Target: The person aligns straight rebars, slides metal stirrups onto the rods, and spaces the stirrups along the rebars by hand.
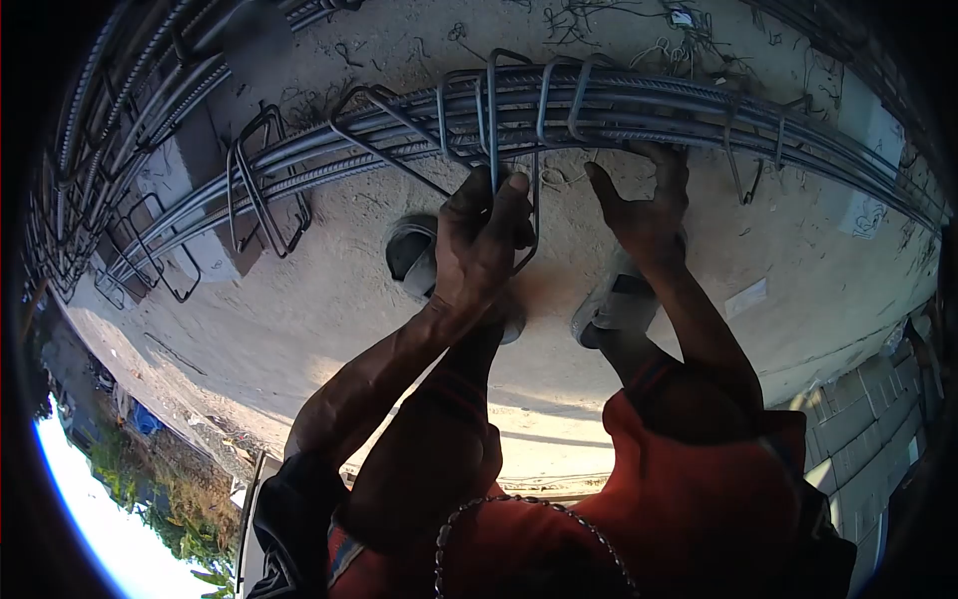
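Note:
A bundle of long ribbed steel bars (389, 125) curves across the upper view, with several bent-wire stirrups around it. My left hand (477, 235) is closed on one stirrup (493, 115), a rectangular loop that stands up across the bars. The lower part of that loop passes below my fingers. To the right, my right hand (647, 205) has its thumb spread away from the fingers. Its fingertips reach the near underside of the bundle and are partly hidden there. I see nothing held in it.
More bars and stirrups are heaped at the upper left (130, 90). Other stirrups (264, 190) hang along the bundle. Wire scraps (574, 20) litter the ground beyond. My sandaled feet (624, 299) stand close before the bars. Stacked flat blocks or tiles (868, 424) lie at right.

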`<state>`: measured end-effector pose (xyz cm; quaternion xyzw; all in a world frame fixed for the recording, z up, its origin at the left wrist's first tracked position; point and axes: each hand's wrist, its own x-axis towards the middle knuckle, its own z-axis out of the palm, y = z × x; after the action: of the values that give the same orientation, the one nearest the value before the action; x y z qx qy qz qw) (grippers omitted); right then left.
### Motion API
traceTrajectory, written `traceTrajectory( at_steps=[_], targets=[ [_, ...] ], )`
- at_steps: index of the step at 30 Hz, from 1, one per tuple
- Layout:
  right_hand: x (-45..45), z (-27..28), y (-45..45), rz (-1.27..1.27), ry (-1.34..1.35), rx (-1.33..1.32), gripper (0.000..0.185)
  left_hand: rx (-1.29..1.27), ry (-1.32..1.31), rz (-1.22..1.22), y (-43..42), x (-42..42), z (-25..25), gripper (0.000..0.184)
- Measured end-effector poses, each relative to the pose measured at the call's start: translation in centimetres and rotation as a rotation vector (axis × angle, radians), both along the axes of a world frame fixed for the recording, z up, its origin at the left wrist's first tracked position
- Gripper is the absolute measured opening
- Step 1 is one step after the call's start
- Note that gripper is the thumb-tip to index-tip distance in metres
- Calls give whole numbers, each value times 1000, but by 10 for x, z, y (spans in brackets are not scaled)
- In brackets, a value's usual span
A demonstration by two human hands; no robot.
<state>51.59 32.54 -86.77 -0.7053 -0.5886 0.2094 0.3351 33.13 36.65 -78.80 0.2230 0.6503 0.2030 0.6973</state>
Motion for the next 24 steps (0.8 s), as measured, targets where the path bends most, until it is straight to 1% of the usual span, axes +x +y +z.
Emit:
traceTrajectory(
  at_steps=[3, 6, 9, 12, 14, 15, 16, 18, 21, 24],
  targets=[
    [1, -5, -9, -61, 286, -249, 49, 112, -58, 166, -13, -29, -13, 27],
    [-3, -7, -12, 4, 38, -81, 50, 285, 39, 248, -21, -46, -16, 27],
    [4, 8, 6, 112, -357, -33, 45, 250, 163, -21, -20, -65, -18, 28],
    [4, -10, 5, 181, -332, 20, 39, 257, 96, -49, -22, -77, -28, 31],
    [8, -33, 10, 190, -303, 141, 35, 295, 95, -51, -24, -73, -30, 33],
    [9, -33, 11, 197, -285, 183, 34, 299, 101, -59, -23, -72, -31, 33],
    [8, -32, 8, 197, -275, 154, 32, 297, 111, -65, -23, -72, -31, 32],
    [3, -23, 10, 207, -238, 102, 28, 317, 158, -42, -26, -66, -34, 32],
    [3, 8, -6, 216, -154, 29, 28, 339, 99, 2, -29, -58, -34, 33],
    [21, 35, -4, 24, -185, 21, 24, 349, 104, -45, -27, -58, -35, 33]
  ],
)
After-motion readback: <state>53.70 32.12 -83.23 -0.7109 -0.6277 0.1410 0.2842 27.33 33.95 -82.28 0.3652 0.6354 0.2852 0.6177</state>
